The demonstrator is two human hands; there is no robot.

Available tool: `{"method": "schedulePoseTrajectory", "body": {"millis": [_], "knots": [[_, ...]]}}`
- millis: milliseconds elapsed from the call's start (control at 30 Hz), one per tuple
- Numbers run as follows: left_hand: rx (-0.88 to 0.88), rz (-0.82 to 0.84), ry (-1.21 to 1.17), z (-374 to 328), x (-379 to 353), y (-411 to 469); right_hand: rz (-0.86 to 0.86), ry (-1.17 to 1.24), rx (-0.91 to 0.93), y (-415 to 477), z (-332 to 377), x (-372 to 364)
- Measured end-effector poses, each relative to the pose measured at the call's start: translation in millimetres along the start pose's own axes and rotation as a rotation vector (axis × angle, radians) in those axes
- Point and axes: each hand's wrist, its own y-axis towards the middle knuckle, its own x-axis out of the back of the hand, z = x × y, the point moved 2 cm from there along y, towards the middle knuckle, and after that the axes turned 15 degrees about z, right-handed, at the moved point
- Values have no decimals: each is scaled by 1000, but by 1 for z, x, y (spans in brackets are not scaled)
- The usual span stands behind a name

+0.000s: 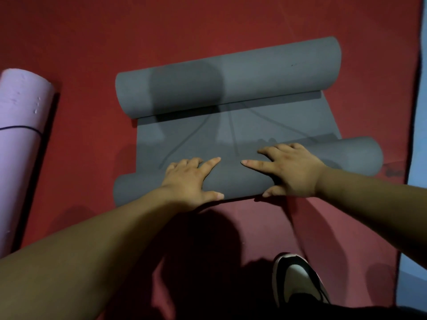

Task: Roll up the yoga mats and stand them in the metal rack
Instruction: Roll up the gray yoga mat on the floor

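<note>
Neither grip is clenched: the left grip (189, 179) and right grip (291, 169), bare hands side by side, press with spread, fairly straight fingers on the near roll of the grey yoga mat (231, 132), thumbs against its near edge; the mat lies on the red floor (92, 42), its far end curled into a second, thicker roll, a flat stretch between the two; a rolled lilac mat (20, 135) lies well to the left; a black-and-white shoe (298, 278) stands below the right forearm.
</note>
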Motion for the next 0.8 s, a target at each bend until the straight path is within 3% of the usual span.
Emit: {"method": "schedulePoseTrajectory", "body": {"millis": [233,433,633,800], "knots": [[101,-119,-10,-8,-11,-17,110,128,0,7,-9,11],[133,-97,1,-7,-22,-15,113,120,-1,9,-9,13],[105,-86,0,6,0,2,-111,9,-102,-13,-10,0],[81,-66,4,11,6,8,-105,23,-190,-9,-8,-4]]}}
